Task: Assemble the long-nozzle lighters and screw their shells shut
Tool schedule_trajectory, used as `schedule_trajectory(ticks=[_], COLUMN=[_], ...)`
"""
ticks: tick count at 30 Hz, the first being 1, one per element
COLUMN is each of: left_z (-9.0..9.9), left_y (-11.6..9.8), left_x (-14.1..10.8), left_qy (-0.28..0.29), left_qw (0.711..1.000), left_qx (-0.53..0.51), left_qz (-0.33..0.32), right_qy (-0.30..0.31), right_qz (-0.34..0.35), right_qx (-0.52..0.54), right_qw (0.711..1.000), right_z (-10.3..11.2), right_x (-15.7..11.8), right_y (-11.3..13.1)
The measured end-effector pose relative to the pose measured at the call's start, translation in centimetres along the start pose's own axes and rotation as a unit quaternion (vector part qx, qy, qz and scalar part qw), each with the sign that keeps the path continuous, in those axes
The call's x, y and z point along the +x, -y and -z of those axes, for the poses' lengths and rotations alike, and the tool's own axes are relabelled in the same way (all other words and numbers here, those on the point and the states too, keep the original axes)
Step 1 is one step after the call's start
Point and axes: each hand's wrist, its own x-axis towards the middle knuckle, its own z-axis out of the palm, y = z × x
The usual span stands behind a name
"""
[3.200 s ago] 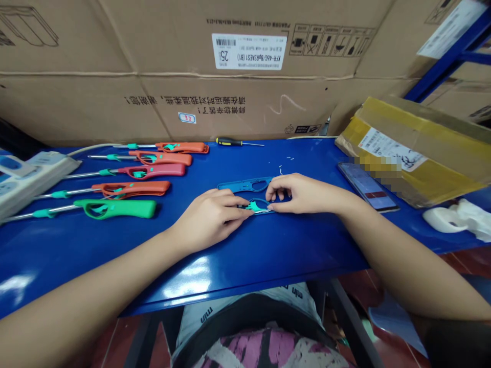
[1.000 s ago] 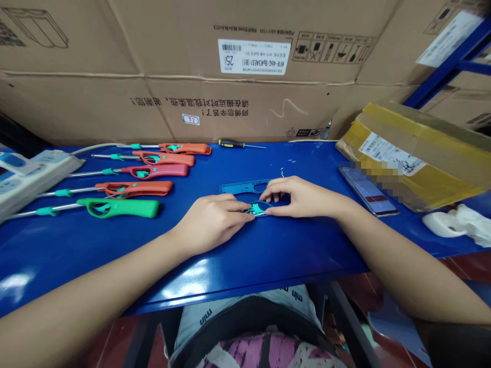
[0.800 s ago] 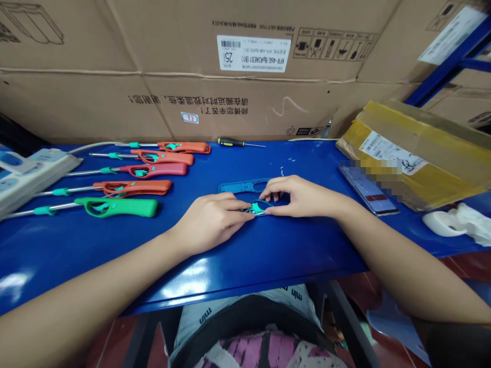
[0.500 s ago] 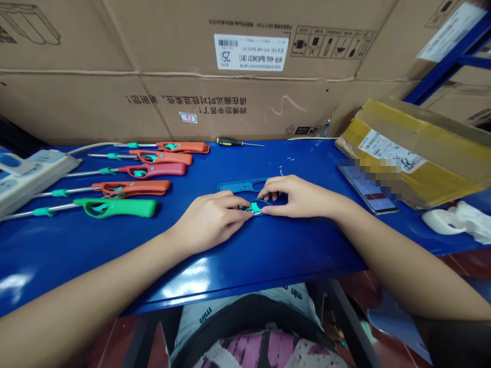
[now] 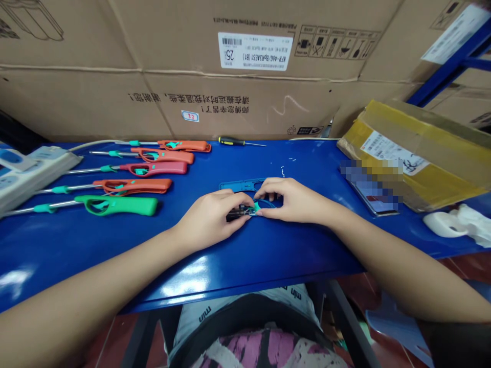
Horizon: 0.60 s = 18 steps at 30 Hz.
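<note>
An opened blue lighter body (image 5: 267, 204) lies on the table between my hands, its inner parts exposed. My left hand (image 5: 210, 217) grips its left end, with thumb and fingers around a dark inner part (image 5: 235, 212). At its middle sits a small green trigger (image 5: 255, 207), and my right hand (image 5: 297, 202) has thumb and fingertips pinched there. The fingers partly cover the mechanism. Just behind my hands rests a separate blue casing half (image 5: 238, 185), its right end hidden by my right fingers.
Several long-necked lighters, among them a green one (image 5: 126, 205), lie in a row at left beside a white power strip (image 5: 57, 161). A screwdriver (image 5: 232, 141) lies at the back. At right are a phone (image 5: 370, 191), a taped carton (image 5: 422, 138) and a white case (image 5: 445, 223).
My left thumb and fingers have spread slightly, so more of the dark inner part shows. My right fingertips have shifted a little at the green trigger. The view has moved slightly.
</note>
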Motion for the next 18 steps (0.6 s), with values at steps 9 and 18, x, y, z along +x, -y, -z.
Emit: schedule_trajectory(ticks=[9, 18], left_z=[-0.24, -0.43], left_y=[-0.26, -0.48], left_x=[0.18, 0.15], left_qy=[-0.023, -0.034], left_qw=[0.999, 0.997], left_qx=[-0.035, -0.051], left_qz=[0.015, 0.038], right_qy=[-0.006, -0.012], right_qz=[-0.022, -0.026], right_qx=[0.035, 0.064], right_qw=[0.999, 0.998], right_z=[-0.39, -0.48], right_x=[0.23, 0.43], right_y=[-0.08, -0.14])
